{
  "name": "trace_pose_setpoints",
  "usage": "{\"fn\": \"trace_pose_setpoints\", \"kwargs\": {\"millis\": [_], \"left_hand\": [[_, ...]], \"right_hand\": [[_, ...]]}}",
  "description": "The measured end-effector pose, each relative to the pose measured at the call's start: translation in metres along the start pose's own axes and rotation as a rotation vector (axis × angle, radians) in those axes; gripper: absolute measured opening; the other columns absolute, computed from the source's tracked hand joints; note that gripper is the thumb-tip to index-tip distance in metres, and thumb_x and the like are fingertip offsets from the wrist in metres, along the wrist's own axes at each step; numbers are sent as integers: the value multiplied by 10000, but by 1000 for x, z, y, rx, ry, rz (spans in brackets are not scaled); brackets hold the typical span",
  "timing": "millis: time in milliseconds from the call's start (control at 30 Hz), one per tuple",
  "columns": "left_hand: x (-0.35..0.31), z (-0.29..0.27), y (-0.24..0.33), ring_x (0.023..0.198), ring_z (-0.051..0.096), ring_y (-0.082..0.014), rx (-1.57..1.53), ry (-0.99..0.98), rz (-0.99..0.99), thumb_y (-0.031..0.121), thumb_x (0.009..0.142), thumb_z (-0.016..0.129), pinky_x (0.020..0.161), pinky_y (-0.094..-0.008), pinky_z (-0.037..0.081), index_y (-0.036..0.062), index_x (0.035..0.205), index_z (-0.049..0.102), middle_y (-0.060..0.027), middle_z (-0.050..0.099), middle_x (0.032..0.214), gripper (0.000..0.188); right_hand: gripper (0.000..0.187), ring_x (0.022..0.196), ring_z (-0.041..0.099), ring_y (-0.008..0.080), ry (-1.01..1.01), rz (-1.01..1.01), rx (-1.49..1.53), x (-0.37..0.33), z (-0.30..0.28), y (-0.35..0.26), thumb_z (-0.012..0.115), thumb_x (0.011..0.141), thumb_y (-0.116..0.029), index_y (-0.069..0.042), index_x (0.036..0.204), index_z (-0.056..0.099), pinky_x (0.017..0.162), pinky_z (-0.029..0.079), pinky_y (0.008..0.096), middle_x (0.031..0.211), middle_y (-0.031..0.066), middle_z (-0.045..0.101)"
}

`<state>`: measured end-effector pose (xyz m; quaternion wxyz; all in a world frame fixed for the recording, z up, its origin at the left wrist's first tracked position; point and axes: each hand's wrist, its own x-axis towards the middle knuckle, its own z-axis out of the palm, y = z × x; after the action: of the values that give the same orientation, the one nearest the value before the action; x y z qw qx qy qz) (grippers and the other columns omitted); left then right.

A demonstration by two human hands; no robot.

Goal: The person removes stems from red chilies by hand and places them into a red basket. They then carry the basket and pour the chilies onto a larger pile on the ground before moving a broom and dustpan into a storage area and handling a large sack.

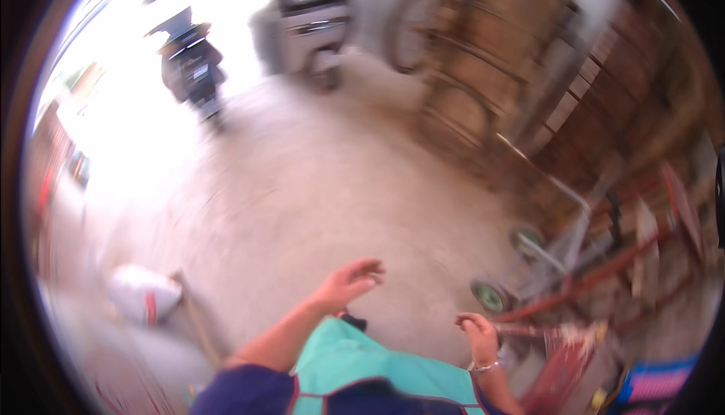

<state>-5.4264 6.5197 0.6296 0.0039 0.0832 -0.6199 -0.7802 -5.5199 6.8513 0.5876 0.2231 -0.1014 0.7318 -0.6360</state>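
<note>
My left hand (349, 285) reaches out above the concrete floor, its fingers loosely stretched to the right and nothing held in them. Lower and to the right, my right hand (477, 336) hangs with its fingers slightly bent and apart, and I see nothing in it. A bracelet (485, 367) circles the right wrist. Between my arms lies the turquoise apron (362, 356) over dark blue clothing. Nearest to the right hand is a metal hand truck with green-hubbed wheels (489, 296); the hand does not seem to touch it. Motion blurs the scene.
A dark motorbike (195, 71) stands far left in bright light, beside a pale wheeled vehicle (313, 33). Wooden boards (483, 52) and a cart lean far right. Red metal framing (619, 268) crowds the right, near a blue and pink package (657, 383). A white sack (143, 294) lies left.
</note>
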Motion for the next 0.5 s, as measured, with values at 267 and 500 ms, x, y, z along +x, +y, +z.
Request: {"fn": "trace_pose_setpoints", "kwargs": {"millis": [267,500], "left_hand": [[-278,-268,98,1055,558,-241,-218,820,441,140,897,502,904,-343,437,25,1281,431,-137,541,1194,408],[-404,-388,132,1029,577,-258,-258,1196,667,183,918,474,899,-361,454,18,1286,418,-153,549,1183,407]], "right_hand": [[195,859,614,203,-362,-54,482,98,292,-147,469,909,-118,13,1019,564,780,497,303,950,105,623],[178,819,600,188,-557,37,559,159,528,-201,488,908,-154,-19,992,568,749,511,295,910,80,613]]}}
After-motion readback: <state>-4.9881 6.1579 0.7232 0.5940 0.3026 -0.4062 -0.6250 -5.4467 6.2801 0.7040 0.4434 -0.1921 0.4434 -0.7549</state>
